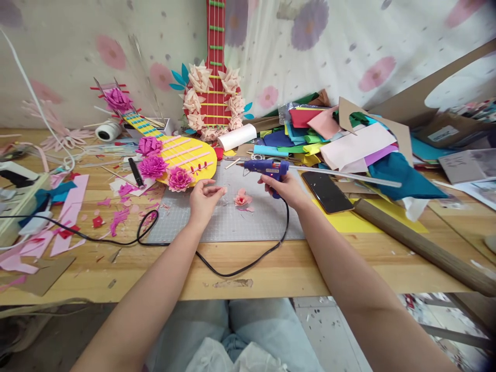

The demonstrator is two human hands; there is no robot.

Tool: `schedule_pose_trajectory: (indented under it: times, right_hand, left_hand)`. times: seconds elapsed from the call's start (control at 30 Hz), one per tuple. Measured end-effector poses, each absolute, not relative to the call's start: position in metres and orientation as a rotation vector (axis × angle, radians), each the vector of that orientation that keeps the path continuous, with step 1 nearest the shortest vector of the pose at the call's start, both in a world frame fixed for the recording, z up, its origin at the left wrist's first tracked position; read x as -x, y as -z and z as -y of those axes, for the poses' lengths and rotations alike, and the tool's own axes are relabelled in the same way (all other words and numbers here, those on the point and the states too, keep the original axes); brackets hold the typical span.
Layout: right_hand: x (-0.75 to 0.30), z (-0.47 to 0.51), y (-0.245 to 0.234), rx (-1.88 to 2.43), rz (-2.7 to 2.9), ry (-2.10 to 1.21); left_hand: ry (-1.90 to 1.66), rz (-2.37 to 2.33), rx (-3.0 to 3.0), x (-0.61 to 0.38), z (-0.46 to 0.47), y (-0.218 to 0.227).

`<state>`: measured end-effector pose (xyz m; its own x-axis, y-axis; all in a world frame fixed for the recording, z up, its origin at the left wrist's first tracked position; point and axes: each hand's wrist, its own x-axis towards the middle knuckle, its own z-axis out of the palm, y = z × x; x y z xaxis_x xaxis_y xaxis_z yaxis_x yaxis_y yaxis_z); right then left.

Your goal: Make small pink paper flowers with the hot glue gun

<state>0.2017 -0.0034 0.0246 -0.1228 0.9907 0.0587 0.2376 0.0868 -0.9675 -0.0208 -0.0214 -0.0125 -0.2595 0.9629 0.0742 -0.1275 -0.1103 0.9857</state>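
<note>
My right hand (285, 189) is wrapped round the handle of a blue hot glue gun (265, 166), whose nozzle points left. A long clear glue stick (349, 176) sticks out of its back. My left hand (204, 200) pinches a small pale pink petal-like piece (223, 190) between thumb and fingertips. Between the hands, a small pink paper flower (242, 199) lies on the grey cutting mat (176, 219). Just behind my left hand is a yellow paper guitar (205, 154) with magenta paper flowers (180, 179) along its edge.
The gun's black cord (232, 274) loops across the front of the mat and off left. A phone (327, 191), a brown tube (418, 245) and piled coloured paper (360, 144) are at right. Pink scraps (119, 221) litter the left. A red guitar (216, 62) stands behind.
</note>
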Motion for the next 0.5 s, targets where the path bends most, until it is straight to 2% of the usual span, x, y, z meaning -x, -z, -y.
schedule_pose_trajectory:
  times: [0.23,0.5]
  right_hand:
    - [-0.190,0.015,-0.032,1.356,1.666,-1.144]
    - [-0.194,0.007,-0.021,1.309,1.911,-0.984]
  left_hand:
    - [-1.530,-1.240,-0.940,0.020,0.021,0.013]
    - [-1.532,-1.240,-0.875,0.018,0.020,0.011]
